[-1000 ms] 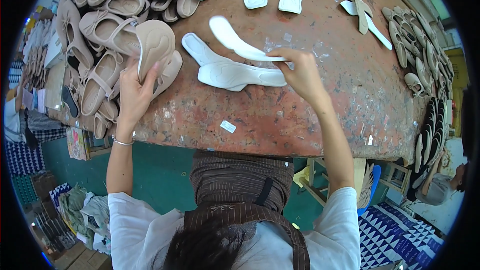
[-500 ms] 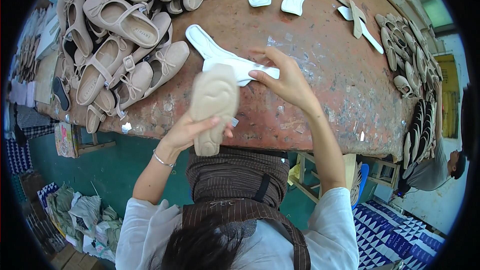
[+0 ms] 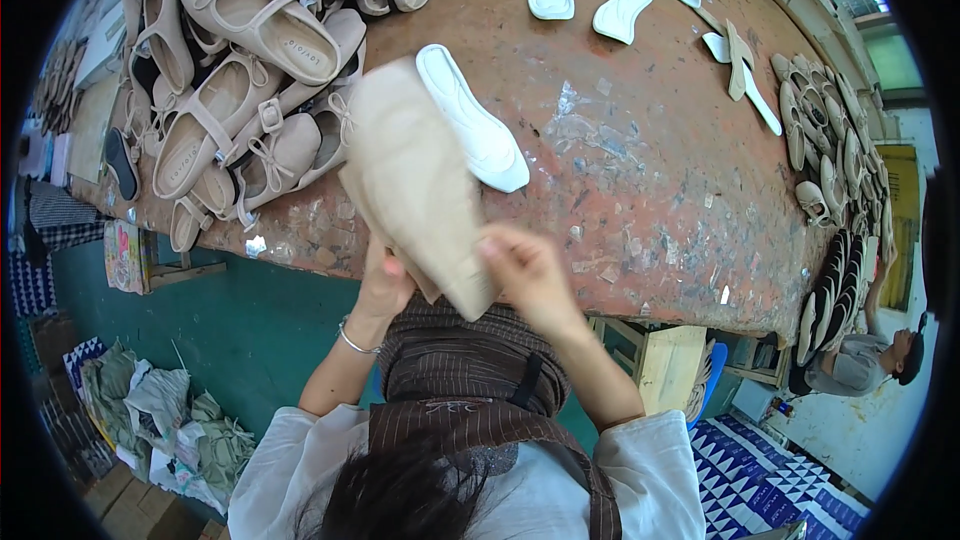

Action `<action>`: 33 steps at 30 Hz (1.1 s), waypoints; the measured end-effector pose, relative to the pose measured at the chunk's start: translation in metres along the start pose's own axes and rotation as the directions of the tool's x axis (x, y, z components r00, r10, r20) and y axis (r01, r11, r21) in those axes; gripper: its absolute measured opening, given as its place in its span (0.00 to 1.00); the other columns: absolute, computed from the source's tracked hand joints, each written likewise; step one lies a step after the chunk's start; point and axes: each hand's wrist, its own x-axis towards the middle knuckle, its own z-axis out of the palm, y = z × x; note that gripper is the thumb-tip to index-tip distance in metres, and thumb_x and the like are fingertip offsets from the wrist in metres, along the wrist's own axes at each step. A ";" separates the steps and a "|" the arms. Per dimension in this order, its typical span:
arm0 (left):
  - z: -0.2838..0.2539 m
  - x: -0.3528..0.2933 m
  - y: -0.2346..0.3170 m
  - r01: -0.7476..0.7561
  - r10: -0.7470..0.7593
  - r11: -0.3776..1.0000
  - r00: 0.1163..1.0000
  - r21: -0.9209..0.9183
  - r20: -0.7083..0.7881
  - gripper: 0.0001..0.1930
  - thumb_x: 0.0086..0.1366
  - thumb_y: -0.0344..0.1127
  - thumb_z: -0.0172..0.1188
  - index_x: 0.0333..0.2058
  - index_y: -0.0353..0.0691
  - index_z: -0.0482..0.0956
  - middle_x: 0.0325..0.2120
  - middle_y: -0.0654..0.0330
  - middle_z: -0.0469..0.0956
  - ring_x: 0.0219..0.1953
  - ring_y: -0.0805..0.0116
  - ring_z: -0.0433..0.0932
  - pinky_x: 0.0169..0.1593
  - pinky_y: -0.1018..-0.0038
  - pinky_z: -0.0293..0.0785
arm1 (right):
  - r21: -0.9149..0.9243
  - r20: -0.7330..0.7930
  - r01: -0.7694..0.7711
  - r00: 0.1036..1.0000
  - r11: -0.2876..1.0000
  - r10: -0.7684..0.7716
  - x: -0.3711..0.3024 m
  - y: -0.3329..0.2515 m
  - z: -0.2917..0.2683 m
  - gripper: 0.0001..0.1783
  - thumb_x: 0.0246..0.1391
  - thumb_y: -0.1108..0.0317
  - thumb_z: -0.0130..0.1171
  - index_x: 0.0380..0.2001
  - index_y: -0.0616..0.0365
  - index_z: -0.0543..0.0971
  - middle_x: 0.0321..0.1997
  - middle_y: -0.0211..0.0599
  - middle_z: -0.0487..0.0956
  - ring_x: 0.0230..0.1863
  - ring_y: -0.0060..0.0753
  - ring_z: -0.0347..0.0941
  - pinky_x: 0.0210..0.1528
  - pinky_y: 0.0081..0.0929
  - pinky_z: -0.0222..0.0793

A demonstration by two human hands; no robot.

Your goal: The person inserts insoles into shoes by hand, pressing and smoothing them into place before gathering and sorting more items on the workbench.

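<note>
A beige shoe insole (image 3: 412, 170), blurred by motion, is held up over the table's near edge. My right hand (image 3: 528, 275) pinches its narrow lower end between thumb and fingers. Behind it shows the edge of a second beige insole (image 3: 354, 192), mostly hidden. My left hand (image 3: 387, 280) is closed around the lower part of that rear insole, its fingers partly covered. Just beyond the held pair, a white insole (image 3: 470, 120) lies flat on the table.
Beige strapped shoes (image 3: 265, 25) are heaped at the left. More white insoles (image 3: 622, 12) lie along the far side. Beige shoes (image 3: 820, 125) line the right edge of the worn table (image 3: 650, 210). A person (image 3: 865, 360) is at the far right.
My right hand has left the table and come toward me, holding an insole beside the left hand's one. One white insole now lies where two overlapped.
</note>
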 end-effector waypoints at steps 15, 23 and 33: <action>-0.022 0.035 0.094 -0.261 0.233 0.648 0.962 0.715 0.140 0.24 0.51 0.33 0.77 0.44 0.34 0.76 0.42 0.62 0.77 0.44 0.75 0.73 0.48 0.74 0.71 | -0.557 0.343 0.271 0.936 0.785 -0.079 0.036 -0.034 -0.056 0.18 0.45 0.78 0.58 0.43 0.58 0.82 0.35 0.51 0.82 0.37 0.53 0.80 0.41 0.41 0.76; -0.001 0.063 0.030 0.599 -0.653 0.752 0.624 0.275 0.428 0.38 0.56 0.33 0.69 0.63 0.31 0.62 0.53 0.51 0.74 0.53 0.61 0.76 0.57 0.64 0.73 | -0.192 0.421 0.074 0.907 0.979 0.013 0.133 -0.083 -0.111 0.20 0.43 0.74 0.68 0.43 0.61 0.80 0.37 0.41 0.83 0.40 0.40 0.80 0.45 0.33 0.74; -0.012 0.096 0.028 0.388 -0.348 0.908 0.909 -0.161 0.227 0.40 0.51 0.41 0.64 0.59 0.31 0.58 0.42 0.48 0.69 0.40 0.56 0.76 0.46 0.57 0.76 | -0.878 0.049 0.235 0.911 0.417 -0.409 0.270 -0.034 -0.171 0.21 0.43 0.80 0.59 0.45 0.59 0.81 0.49 0.49 0.81 0.53 0.52 0.76 0.68 0.51 0.57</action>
